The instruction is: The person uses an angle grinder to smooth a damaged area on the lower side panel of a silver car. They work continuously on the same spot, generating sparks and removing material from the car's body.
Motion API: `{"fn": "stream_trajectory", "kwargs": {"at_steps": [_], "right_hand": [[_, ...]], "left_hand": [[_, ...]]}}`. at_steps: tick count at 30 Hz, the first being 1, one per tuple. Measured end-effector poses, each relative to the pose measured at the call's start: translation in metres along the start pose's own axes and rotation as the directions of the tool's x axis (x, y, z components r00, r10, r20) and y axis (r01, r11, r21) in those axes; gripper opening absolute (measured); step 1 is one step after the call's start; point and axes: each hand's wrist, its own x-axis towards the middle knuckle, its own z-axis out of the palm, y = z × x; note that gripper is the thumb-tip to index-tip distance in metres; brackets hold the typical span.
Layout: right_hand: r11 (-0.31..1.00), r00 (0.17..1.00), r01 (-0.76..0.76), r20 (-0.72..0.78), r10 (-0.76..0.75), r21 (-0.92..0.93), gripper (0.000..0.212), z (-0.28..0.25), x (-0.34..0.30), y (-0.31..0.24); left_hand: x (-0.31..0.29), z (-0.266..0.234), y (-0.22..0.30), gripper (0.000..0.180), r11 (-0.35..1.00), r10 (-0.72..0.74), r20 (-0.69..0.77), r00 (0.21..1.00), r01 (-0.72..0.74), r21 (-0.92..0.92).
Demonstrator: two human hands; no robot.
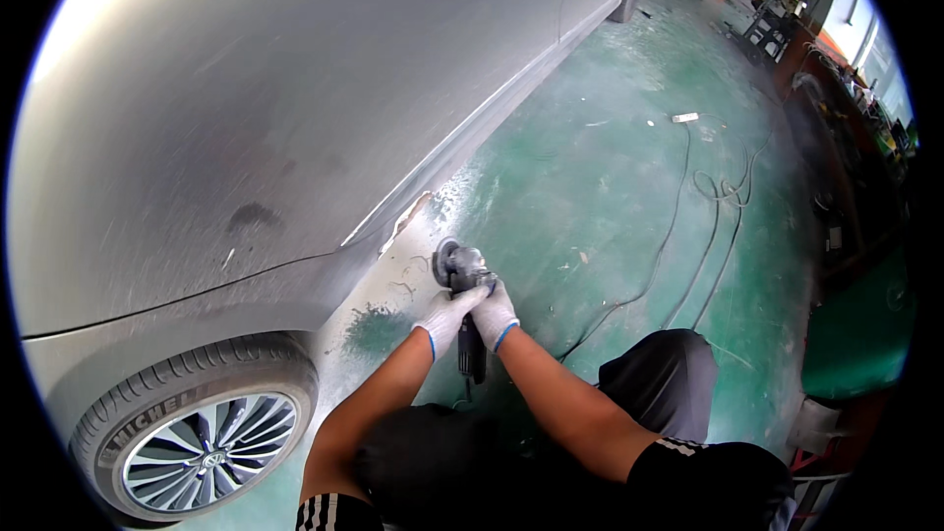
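Both my hands, in white knit gloves with blue cuffs, are closed around an angle grinder (465,329). My left hand (449,315) wraps its body from the left; my right hand (496,311) grips it near the head from the right. The grinder's round disc (444,262) faces the car, apart from its lower side edge. A silver-grey car (246,118) fills the left. Along its sill (403,221), the edge looks broken or scraped, with pale bare patches. A dark smudge (254,217) marks the dusty panel above.
A wheel with a black tyre (285,374) stands at lower left. White dust coats the green floor (590,197) beside the car. Grey cables (678,206) run across it to a white power strip (685,118). A cluttered workbench (855,128) lines the right side.
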Motion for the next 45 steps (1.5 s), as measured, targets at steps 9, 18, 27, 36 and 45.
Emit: {"fn": "stream_trajectory", "kwargs": {"at_steps": [9, 18, 27, 36, 45], "right_hand": [[0.765, 0.984, -0.158, 0.039, 0.172, 0.624, 0.034, -0.017, 0.021, 0.015], [0.644, 0.965, -0.261, 0.2, 0.169, 0.719, 0.032, -0.02, -0.004, 0.006], [0.645, 0.897, -0.403, 0.42, 0.138, 0.649, 0.048, 0.028, -0.038, 0.023], [0.628, 0.795, -0.541, 0.585, 0.163, 0.56, 0.064, 0.063, -0.08, 0.022], [0.585, 0.686, -0.614, 0.725, 0.063, 0.53, 0.047, 0.077, -0.086, -0.008]], "left_hand": [[-0.02, -0.014, 0.01, 0.04, 0.999, -0.04, 0.165, 0.985, 0.035, 0.037], [-0.033, -0.019, 0.004, 0.072, 0.985, -0.057, 0.171, 0.984, 0.027, 0.169], [-0.087, -0.068, 0.009, 0.079, 0.824, -0.063, 0.176, 0.982, -0.048, 0.564], [-0.163, -0.107, 0.06, 0.061, 0.82, -0.241, 0.123, 0.963, 0.134, 0.556], [-0.194, -0.094, 0.116, 0.051, 0.795, -0.372, -0.088, 0.924, 0.366, 0.484]]}}
